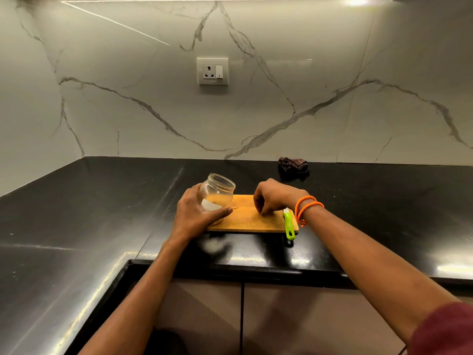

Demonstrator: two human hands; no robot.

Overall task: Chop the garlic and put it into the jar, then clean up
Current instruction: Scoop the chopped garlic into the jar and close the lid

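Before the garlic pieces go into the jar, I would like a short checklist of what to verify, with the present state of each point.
1. Jar held firmly: ok, the left hand grips it, tilted over the cutting board.
2. Jar open: ok, no lid on its mouth.
3. Garlic picked up: cannot tell, the right hand has its fingertips curled down on the board, and any pieces are hidden.
4. Knife out of the way: ok, it lies at the board's right edge, under the right wrist.
5. Cloth ready for cleaning: ok, it lies by the wall.
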